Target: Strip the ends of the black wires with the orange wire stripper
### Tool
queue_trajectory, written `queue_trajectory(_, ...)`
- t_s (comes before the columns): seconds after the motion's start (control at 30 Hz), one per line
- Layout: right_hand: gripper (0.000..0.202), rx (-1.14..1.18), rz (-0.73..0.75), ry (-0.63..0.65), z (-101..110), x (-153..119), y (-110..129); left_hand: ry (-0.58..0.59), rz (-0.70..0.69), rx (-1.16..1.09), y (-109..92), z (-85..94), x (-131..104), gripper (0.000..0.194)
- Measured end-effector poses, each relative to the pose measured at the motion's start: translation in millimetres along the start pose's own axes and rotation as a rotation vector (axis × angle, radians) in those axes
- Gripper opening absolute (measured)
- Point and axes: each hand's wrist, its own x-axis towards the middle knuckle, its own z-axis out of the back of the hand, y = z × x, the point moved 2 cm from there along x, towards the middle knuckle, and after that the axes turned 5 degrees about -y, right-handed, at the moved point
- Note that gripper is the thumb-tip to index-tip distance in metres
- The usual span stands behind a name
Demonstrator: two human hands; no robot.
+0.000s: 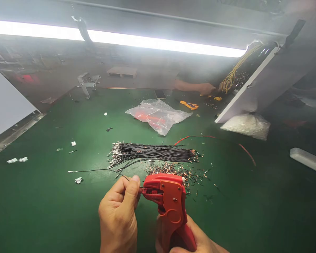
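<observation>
Between thumb and forefinger, my left hand (121, 214) pinches a thin black wire (94, 170). A small metal terminal shows at the wire's far left end; its other end reaches the jaws of a red wire stripper (171, 196). The stripper's handles are wrapped by my right hand (200, 235), with part of that hand hidden behind the tool. Just beyond lies a bundle of black wires (152, 151), terminals to the left and copper ends to the right. Stripped insulation scraps (171, 169) are strewn between the bundle and the stripper.
A clear plastic bag (160, 116) with red contents lies behind the bundle, near a yellow tool (189, 105). A red wire (195, 136) curves to the right. Another person's arm (195, 86) rests at the far side. White panels (247, 80) flank the green table.
</observation>
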Motion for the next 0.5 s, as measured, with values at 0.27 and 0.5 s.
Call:
queue_trajectory(0.27, 0.038, -0.047, -0.005, -0.048, 0.2, -0.8, -1.5, -0.017, -0.004, 0.014, -4.8, 0.8, -4.0, 0.051)
queue_trajectory(0.5, 0.043, -0.135, -0.027, -0.125, -1.8, -0.5, 2.6, 0.009, 0.023, 0.025, -4.0, -1.1, -2.4, 0.051)
